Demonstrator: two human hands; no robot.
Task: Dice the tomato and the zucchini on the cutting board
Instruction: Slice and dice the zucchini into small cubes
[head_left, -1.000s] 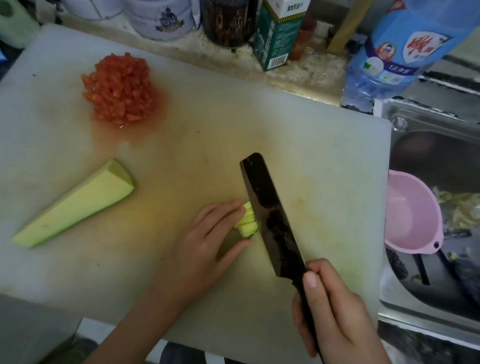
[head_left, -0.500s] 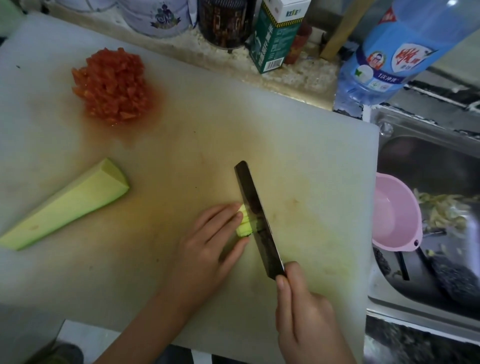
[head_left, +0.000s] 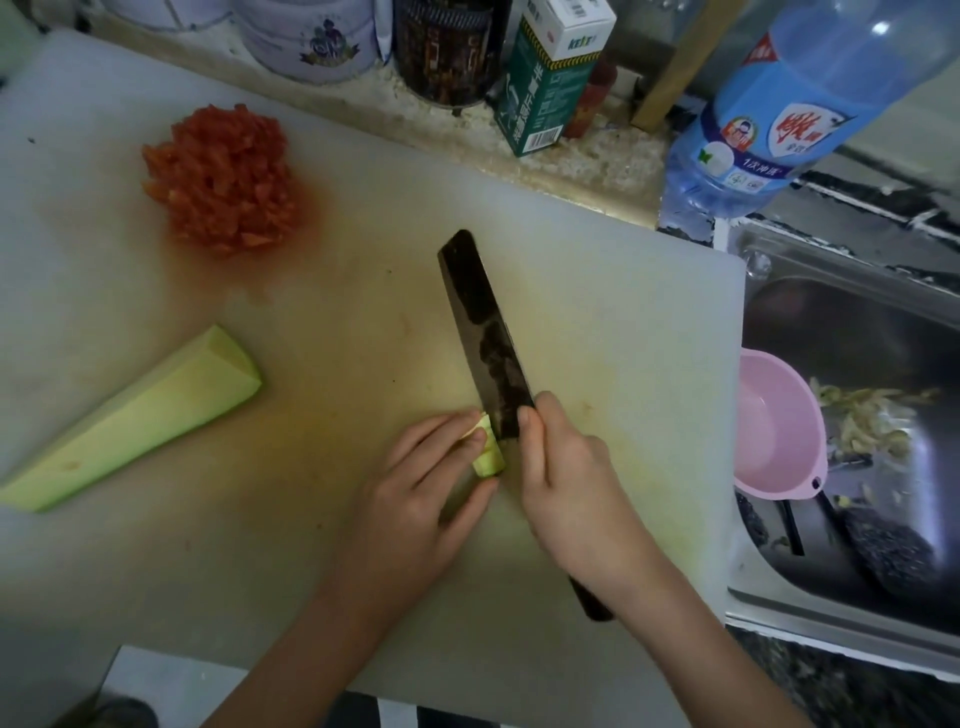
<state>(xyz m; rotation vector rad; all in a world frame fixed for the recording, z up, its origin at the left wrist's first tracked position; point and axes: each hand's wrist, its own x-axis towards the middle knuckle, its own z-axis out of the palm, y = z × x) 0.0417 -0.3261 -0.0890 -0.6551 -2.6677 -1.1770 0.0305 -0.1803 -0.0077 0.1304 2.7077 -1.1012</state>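
Note:
A pile of diced tomato (head_left: 223, 182) lies at the far left of the white cutting board (head_left: 597, 312). A long peeled zucchini wedge (head_left: 135, 421) lies at the board's left. My left hand (head_left: 415, 499) pinches a small stack of zucchini strips (head_left: 488, 452) near the board's middle. My right hand (head_left: 571, 483) grips the dark knife (head_left: 483, 332), index finger along the blade. The blade stands against the right end of the strips, its tip pointing away from me.
Tins, a dark jar and a green carton (head_left: 550, 73) line the back counter. A blue bottle (head_left: 769, 114) stands at the board's far right corner. To the right is a steel sink (head_left: 852, 322) holding a pink bowl (head_left: 774, 431) and peelings.
My right hand has slid forward up the knife handle, and the blade has come closer to my left fingers on the zucchini strips. The left hand has stayed in place.

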